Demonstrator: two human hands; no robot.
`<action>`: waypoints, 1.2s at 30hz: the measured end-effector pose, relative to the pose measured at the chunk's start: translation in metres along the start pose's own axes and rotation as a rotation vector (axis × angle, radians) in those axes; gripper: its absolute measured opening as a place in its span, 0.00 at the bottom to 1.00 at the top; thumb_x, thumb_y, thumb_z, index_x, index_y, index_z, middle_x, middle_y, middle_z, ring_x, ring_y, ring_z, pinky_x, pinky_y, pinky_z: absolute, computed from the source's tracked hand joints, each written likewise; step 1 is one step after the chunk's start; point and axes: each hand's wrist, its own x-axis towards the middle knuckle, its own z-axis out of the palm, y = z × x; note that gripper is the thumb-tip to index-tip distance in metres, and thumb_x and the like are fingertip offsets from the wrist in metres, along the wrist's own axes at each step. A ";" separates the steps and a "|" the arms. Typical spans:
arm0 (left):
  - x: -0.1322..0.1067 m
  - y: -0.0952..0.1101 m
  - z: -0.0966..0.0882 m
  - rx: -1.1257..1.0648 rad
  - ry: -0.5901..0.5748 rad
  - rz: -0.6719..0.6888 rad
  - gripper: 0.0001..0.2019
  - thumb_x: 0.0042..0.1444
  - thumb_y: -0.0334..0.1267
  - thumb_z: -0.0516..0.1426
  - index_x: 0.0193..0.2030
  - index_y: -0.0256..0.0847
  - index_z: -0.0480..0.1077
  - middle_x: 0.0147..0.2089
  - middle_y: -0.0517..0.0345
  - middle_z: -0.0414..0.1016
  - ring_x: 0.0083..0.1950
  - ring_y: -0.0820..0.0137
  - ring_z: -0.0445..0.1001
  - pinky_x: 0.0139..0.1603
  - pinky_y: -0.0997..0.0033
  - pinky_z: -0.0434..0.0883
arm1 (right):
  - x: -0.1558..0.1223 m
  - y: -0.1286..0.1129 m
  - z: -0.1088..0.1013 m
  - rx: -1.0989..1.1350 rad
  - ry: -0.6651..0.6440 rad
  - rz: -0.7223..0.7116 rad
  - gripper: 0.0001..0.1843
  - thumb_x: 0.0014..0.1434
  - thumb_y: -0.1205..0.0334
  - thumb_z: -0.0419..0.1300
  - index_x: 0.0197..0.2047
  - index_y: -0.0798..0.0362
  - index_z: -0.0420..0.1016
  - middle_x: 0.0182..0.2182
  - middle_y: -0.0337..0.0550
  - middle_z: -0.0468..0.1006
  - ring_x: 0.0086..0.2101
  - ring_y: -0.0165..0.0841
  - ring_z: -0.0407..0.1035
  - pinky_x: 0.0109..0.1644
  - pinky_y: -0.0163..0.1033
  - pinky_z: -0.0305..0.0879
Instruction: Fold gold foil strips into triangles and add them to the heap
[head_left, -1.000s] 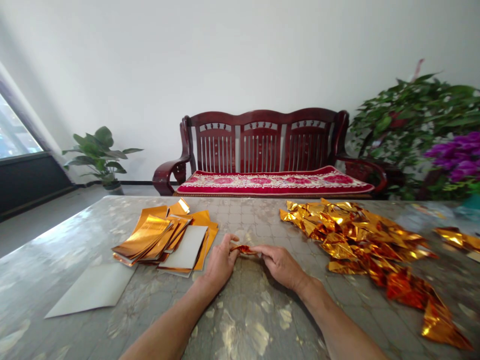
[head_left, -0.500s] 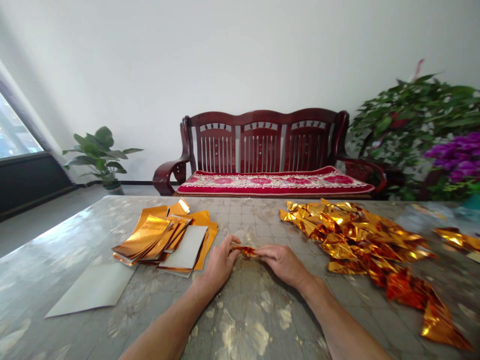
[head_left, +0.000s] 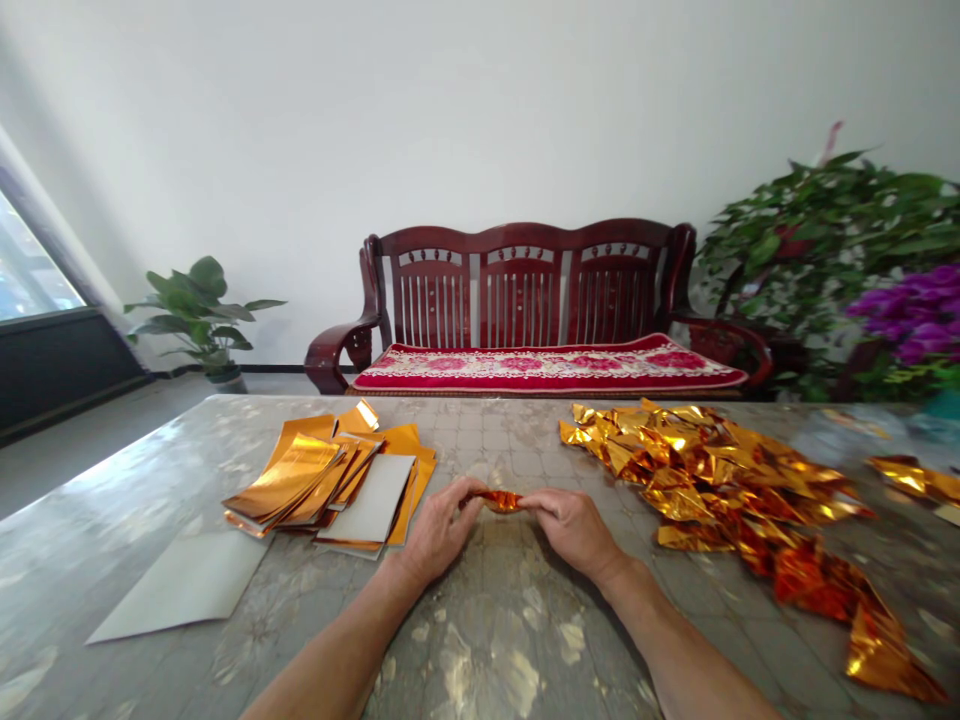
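Between my hands, over the middle of the table, is a small folded piece of gold foil paper (head_left: 501, 501). My left hand (head_left: 444, 530) pinches its left end between thumb and fingers. At the other end, the thumb and fingers of my right hand (head_left: 574, 528) are closed on it. To the left lies a loose stack of flat gold foil sheets (head_left: 289, 478), some with the pale grey back up. Folded, crumpled gold foil pieces (head_left: 697, 465) form a long pile at the right.
A single pale sheet (head_left: 184, 585) lies at the left of the patterned table (head_left: 480, 640). Clear plastic (head_left: 851, 435) and another foil piece (head_left: 915, 478) are at the far right. Behind the table stand a dark red wooden bench (head_left: 525, 290) and potted plants (head_left: 202, 310).
The fingers of both hands have shifted slightly on the foil paper's ends, and more of its middle shows between them. The stack and the pile look the same.
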 end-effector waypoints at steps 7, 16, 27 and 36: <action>0.001 -0.016 0.001 -0.077 -0.041 0.027 0.16 0.60 0.27 0.49 0.46 0.42 0.77 0.43 0.57 0.81 0.45 0.68 0.78 0.50 0.69 0.72 | 0.000 0.005 0.002 0.024 -0.006 0.040 0.18 0.57 0.70 0.53 0.40 0.46 0.84 0.39 0.40 0.85 0.39 0.36 0.79 0.43 0.38 0.72; 0.002 -0.022 0.005 -0.049 0.006 -0.031 0.09 0.59 0.31 0.56 0.39 0.43 0.78 0.38 0.59 0.82 0.41 0.70 0.78 0.45 0.74 0.73 | 0.000 0.004 0.002 0.055 -0.013 0.004 0.18 0.55 0.73 0.55 0.39 0.46 0.84 0.37 0.39 0.85 0.38 0.34 0.79 0.45 0.37 0.72; 0.000 -0.015 0.002 0.043 0.004 -0.025 0.07 0.56 0.29 0.57 0.34 0.42 0.76 0.33 0.61 0.81 0.35 0.72 0.78 0.39 0.76 0.71 | 0.003 0.000 0.002 0.068 0.084 -0.105 0.15 0.56 0.73 0.56 0.35 0.48 0.83 0.34 0.40 0.83 0.36 0.32 0.77 0.42 0.36 0.72; 0.000 -0.006 0.005 0.025 0.099 -0.048 0.05 0.54 0.28 0.56 0.31 0.40 0.73 0.29 0.61 0.76 0.31 0.73 0.74 0.35 0.76 0.68 | 0.002 -0.004 0.005 0.054 0.141 -0.145 0.13 0.62 0.69 0.56 0.36 0.48 0.82 0.33 0.41 0.82 0.34 0.32 0.76 0.39 0.34 0.71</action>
